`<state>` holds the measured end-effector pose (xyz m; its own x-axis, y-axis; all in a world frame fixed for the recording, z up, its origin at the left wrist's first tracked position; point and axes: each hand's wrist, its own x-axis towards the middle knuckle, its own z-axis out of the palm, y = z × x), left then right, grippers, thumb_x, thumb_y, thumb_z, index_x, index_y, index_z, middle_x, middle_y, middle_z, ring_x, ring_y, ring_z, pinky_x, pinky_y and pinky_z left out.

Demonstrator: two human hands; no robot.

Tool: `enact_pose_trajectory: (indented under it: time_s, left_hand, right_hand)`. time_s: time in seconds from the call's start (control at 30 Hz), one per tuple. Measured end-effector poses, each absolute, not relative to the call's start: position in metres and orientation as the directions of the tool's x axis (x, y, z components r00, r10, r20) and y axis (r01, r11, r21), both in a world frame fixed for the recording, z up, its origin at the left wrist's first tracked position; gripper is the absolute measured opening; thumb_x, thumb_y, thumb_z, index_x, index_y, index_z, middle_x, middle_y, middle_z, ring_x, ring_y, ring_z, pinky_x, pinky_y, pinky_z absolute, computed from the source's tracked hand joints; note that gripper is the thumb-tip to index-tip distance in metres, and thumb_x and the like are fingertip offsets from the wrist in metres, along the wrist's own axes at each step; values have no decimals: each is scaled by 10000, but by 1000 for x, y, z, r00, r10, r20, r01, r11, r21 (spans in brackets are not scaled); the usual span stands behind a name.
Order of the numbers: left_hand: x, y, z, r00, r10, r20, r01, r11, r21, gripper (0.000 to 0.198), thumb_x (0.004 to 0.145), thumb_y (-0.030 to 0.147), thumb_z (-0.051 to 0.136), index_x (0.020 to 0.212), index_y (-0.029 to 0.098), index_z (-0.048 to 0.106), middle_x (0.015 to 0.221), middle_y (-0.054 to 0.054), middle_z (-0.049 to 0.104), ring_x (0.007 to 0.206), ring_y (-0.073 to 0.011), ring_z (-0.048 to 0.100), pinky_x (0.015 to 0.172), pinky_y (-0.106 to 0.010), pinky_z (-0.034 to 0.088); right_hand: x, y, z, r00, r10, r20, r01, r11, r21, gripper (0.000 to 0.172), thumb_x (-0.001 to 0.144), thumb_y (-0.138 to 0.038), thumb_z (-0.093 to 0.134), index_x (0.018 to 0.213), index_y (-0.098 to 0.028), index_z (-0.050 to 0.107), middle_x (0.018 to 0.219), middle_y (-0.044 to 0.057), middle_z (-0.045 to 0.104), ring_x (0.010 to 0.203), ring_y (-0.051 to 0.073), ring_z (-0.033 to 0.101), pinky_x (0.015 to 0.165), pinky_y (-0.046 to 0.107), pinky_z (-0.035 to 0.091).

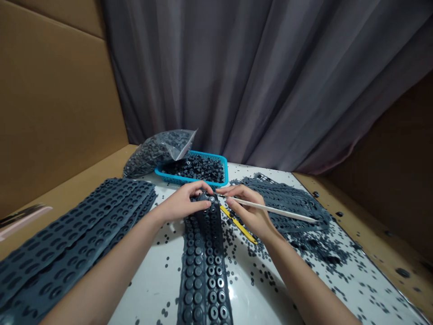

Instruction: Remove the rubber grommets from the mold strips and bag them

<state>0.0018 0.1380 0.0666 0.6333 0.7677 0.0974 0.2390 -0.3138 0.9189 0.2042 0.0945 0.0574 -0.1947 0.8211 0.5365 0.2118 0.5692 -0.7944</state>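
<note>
A long dark rubber sheet [204,271] with rows of moulded round parts lies in front of me, running up to my hands. My left hand [189,201] grips its far end, thumb on top and fingers round the edge. In my right hand [248,207] is a thin white stick [280,211], held like a pen with its dark tip at the sheet's far right edge. A yellow-handled cutter [238,224] lies on the table just below my right hand.
Stacked moulded sheets [77,225] lie at left. Behind my hands stand a blue basket [226,171] of small dark parts and a filled clear bag [152,151]. Flattened sheets [287,203] and scattered dark discs cover the right of the white table [149,284]. Cardboard walls [57,81] flank it.
</note>
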Motion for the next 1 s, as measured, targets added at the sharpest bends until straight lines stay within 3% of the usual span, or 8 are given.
enact_pose_trajectory:
  time_s: [0.13,0.4,0.5,0.63,0.83,1.0]
  left_hand:
    - [2,139,67,625,775,98,237,-307,922,188,770,283,573,934,190,565,742,27,491,709,-136,466,651,-238,356]
    - [1,145,56,602,796,54,315,-300,901,240,836,358,498,1000,194,559,725,26,528,687,-145,520,638,-246,387]
    - [1,147,46,608,786,112,372,-407,834,246,847,331,490,1051,207,549,919,-20,609,864,-190,566,740,-292,429]
    - [-2,151,33,631,758,165,465,-540,701,288,853,272,472,1128,215,534,1186,-53,578,1081,-225,527,889,-355,421]
    - [-6,157,24,645,734,214,556,-642,528,365,856,230,450,1213,172,501,1266,-85,534,1184,-231,462,992,-389,366]
    - [-15,135,47,616,737,278,596,-667,448,300,854,247,468,1126,155,556,1171,-90,584,1116,-232,501,957,-393,390]
  right_hand:
    - [203,93,59,-248,804,540,202,588,-783,74,835,-270,592,830,-197,605,1006,75,693,969,218,635,866,401,480]
    - [206,98,55,-151,859,490,287,512,-810,125,837,-310,582,842,-191,620,977,73,692,938,215,637,848,382,478]
    - [206,99,53,-154,865,478,293,502,-814,116,839,-299,580,837,-190,619,992,71,686,956,211,626,850,372,472]
    - [206,101,52,-149,846,512,312,531,-787,104,825,-283,592,814,-184,623,929,60,678,912,196,622,812,342,476]
    - [207,92,68,-136,831,539,447,537,-715,115,791,-263,610,754,-159,641,677,12,621,607,126,570,565,248,449]
    - [209,72,102,-142,807,573,457,567,-685,92,762,-236,639,769,-149,666,679,15,649,569,109,574,512,224,434]
